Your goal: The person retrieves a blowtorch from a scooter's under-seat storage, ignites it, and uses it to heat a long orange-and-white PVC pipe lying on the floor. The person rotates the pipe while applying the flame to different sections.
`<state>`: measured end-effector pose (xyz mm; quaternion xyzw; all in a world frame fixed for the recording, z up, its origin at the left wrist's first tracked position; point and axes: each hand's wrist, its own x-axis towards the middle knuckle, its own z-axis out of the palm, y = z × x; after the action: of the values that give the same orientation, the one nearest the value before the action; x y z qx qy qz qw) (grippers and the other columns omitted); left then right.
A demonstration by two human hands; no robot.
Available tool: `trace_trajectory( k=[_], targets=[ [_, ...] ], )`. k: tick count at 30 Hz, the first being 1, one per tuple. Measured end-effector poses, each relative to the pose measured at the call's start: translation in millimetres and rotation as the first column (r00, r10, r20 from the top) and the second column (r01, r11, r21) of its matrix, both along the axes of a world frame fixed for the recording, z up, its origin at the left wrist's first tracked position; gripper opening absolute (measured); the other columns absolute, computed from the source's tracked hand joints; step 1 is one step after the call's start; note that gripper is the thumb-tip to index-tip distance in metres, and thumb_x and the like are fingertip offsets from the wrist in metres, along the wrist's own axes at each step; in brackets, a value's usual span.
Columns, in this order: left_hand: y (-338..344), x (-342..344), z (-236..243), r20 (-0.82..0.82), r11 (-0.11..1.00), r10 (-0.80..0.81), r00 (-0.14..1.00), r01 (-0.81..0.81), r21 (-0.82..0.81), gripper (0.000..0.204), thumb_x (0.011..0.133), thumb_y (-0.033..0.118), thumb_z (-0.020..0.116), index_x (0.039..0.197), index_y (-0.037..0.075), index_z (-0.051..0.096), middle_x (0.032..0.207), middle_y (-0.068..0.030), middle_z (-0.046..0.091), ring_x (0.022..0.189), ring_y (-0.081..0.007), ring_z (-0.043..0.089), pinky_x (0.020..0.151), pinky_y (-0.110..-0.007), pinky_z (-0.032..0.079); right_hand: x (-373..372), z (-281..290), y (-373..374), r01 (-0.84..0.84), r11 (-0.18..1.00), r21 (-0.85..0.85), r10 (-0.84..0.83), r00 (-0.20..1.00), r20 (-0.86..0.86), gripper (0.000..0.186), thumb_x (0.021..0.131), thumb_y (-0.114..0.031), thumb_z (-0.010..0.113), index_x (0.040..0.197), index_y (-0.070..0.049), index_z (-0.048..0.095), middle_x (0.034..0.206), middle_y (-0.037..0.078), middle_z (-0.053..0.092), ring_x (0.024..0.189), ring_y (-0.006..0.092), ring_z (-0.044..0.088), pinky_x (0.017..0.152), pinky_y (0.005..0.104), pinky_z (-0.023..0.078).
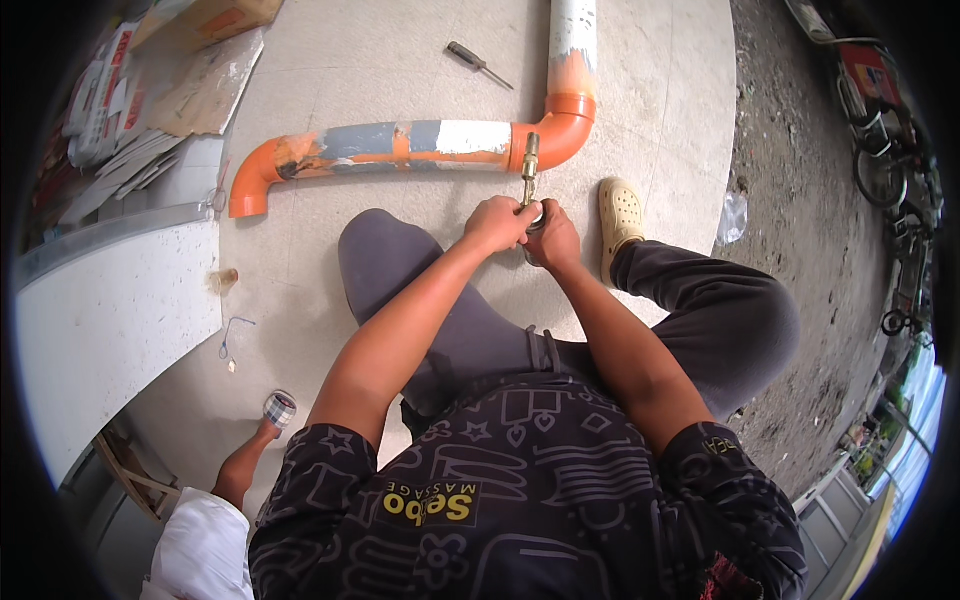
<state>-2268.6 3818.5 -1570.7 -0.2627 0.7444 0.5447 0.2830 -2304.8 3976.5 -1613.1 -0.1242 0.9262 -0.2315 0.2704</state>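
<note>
The fingers of both hands are curled closely around a brass-coloured fitting (pixel 531 160); the left hand (pixel 495 224) grips from the left, the right hand (pixel 556 238) from the right, meeting at its rounded lower part, which they largely hide. The fitting stands between the knees, its narrow end pointing to the far side and overlapping the orange pipe (pixel 400 146) in view; I cannot tell whether they touch.

That pipe, patched grey and white, bars the floor (pixel 330 60) just beyond the hands, with an elbow at its left end and another at its right, where a pale pipe section (pixel 573 40) runs away to the far side. A screwdriver (pixel 480 65) lies beyond it. Right of the hands is a beige clog (pixel 622 215); farther right, a clear plastic bag (pixel 733 218) lies by the rough ground (pixel 800 260). To the left stand a white panel (pixel 110 330) and, farther off, stacked cardboard (pixel 200 85). Near left, a person in white clothing (pixel 200 550) is partly visible.
</note>
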Motion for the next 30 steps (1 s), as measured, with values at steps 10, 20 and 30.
trace_trajectory(
  k=[10,20,30],
  targets=[
    [3,5,-9,-0.063,0.982,0.070,0.996,-0.057,0.182,0.053,0.104,0.049,0.059,0.093,-0.001,0.070,0.072,-0.0094,0.073,0.054,-0.0141,0.062,0.057,-0.031,0.049,-1,1,2,0.010,0.999,0.042,-0.010,1.000,0.014,0.053,0.082,-0.037,0.079,0.120,-0.008,0.056,0.121,0.021,0.066,0.107,0.0425,0.068,0.089,0.0517,0.055],
    [3,7,-11,-0.067,0.976,0.082,0.994,-0.066,0.210,0.052,0.104,0.048,0.060,0.094,-0.002,0.069,0.072,-0.0107,0.073,0.053,-0.0143,0.060,0.056,-0.031,0.048,3,-1,4,0.034,0.998,-0.045,-0.036,0.999,-0.037,0.048,0.082,-0.036,0.077,0.117,-0.008,0.059,0.111,0.023,0.069,0.102,0.0435,0.068,0.087,0.0505,0.054],
    [3,6,-11,-0.073,0.960,0.114,0.991,-0.091,0.264,0.052,0.105,0.046,0.060,0.094,-0.004,0.068,0.073,-0.0103,0.072,0.055,-0.0141,0.060,0.058,-0.030,0.048,0,-2,3,0.000,1.000,-0.024,-0.001,0.999,-0.032,0.054,0.079,-0.036,0.081,0.117,-0.008,0.056,0.117,0.020,0.067,0.105,0.0425,0.069,0.087,0.0517,0.056]
  ],
)
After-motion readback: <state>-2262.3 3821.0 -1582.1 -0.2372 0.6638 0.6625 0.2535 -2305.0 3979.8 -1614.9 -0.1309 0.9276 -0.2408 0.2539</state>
